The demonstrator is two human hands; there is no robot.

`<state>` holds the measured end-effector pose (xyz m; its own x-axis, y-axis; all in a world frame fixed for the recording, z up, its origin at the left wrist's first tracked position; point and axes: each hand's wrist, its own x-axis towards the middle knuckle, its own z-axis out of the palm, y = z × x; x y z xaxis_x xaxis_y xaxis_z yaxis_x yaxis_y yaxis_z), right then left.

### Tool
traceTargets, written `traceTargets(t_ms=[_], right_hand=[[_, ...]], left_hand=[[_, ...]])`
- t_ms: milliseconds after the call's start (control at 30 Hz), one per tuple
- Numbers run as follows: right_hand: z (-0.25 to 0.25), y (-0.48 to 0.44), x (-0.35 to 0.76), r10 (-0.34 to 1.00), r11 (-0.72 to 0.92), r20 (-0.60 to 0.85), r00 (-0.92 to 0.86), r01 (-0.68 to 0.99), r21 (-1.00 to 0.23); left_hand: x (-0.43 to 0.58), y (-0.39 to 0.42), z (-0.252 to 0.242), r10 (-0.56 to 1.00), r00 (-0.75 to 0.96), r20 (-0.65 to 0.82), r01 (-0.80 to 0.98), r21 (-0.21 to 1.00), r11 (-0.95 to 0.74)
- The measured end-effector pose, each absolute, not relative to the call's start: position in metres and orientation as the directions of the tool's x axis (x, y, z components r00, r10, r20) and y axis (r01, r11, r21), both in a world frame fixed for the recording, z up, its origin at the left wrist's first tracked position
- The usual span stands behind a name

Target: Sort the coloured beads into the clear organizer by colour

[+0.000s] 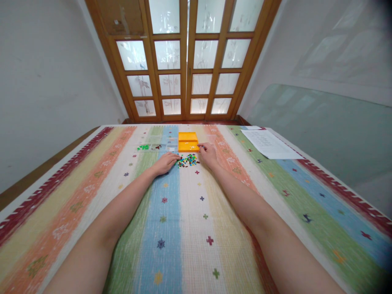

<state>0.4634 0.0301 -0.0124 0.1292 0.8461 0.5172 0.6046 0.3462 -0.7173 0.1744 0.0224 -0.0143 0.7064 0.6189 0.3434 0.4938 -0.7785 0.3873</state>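
A small heap of tiny multicoloured pieces (188, 160), green, blue, yellow, brown and white, lies loose on the cloth. My left hand (166, 163) rests at its left edge, fingers close together with the tips at the pieces; whatever they pinch is hidden. Just behind the heap stands an open yellow box (188, 136), a few pale bits (192, 147) lying in its near half. At that box's right edge is my right hand (208, 155), thumb and forefinger pinched together. Anything between those fingertips is too small to make out.
Left of the box, a clear compartment tray (171, 143) holds green pieces (143, 147) and dark brown pieces (158, 147). Printed paper sheets (269, 143) lie at the table's right rear. A striped tablecloth (196, 228) covers the table. Wooden glazed doors (186, 61) stand beyond.
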Motion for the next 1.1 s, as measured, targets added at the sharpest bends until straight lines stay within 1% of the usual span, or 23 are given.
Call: traceTargets(t_ms=[133, 233, 333, 400, 500, 567, 700, 867, 967, 1033, 1100], right_hand=[[-0.012, 0.029, 0.463, 0.845, 0.347, 0.519, 0.127, 0.607, -0.714], [-0.011, 0.029, 0.463, 0.844, 0.353, 0.523, 0.123, 0.606, -0.713], [-0.010, 0.028, 0.462, 0.849, 0.346, 0.513, 0.124, 0.604, -0.718], [-0.009, 0.027, 0.461, 0.852, 0.343, 0.507, 0.128, 0.597, -0.726], [-0.008, 0.027, 0.460, 0.854, 0.341, 0.503, 0.133, 0.587, -0.734], [-0.008, 0.026, 0.460, 0.854, 0.340, 0.502, 0.134, 0.588, -0.734], [-0.010, 0.027, 0.461, 0.850, 0.347, 0.511, 0.128, 0.594, -0.726], [-0.014, 0.030, 0.462, 0.850, 0.353, 0.513, 0.118, 0.596, -0.721], [-0.015, 0.032, 0.463, 0.847, 0.363, 0.520, 0.112, 0.593, -0.719], [-0.016, 0.032, 0.463, 0.842, 0.371, 0.528, 0.108, 0.594, -0.714], [-0.016, 0.033, 0.464, 0.841, 0.374, 0.530, 0.104, 0.597, -0.710]], left_hand=[[0.173, 0.022, -0.014, 0.648, 0.670, 0.362, 0.465, 0.476, -0.746], [0.170, 0.024, -0.013, 0.711, 0.573, 0.407, 0.441, 0.579, -0.686], [0.163, 0.030, -0.013, 0.808, 0.414, 0.420, 0.415, 0.703, -0.578], [0.156, 0.037, -0.015, 0.874, 0.270, 0.404, 0.378, 0.790, -0.482], [0.144, 0.048, -0.019, 0.940, 0.057, 0.336, 0.258, 0.905, -0.339], [0.137, 0.054, -0.021, 0.960, -0.046, 0.275, 0.157, 0.951, -0.265], [0.127, 0.062, -0.025, 0.971, -0.163, 0.174, 0.034, 0.985, -0.170], [0.124, 0.065, -0.027, 0.968, -0.206, 0.146, 0.027, 0.989, -0.144], [0.126, 0.063, -0.026, 0.963, -0.221, 0.153, 0.083, 0.987, -0.138], [0.129, 0.060, -0.024, 0.951, -0.212, 0.223, 0.173, 0.967, -0.188], [0.134, 0.055, -0.023, 0.934, -0.128, 0.333, 0.308, 0.909, -0.282]])
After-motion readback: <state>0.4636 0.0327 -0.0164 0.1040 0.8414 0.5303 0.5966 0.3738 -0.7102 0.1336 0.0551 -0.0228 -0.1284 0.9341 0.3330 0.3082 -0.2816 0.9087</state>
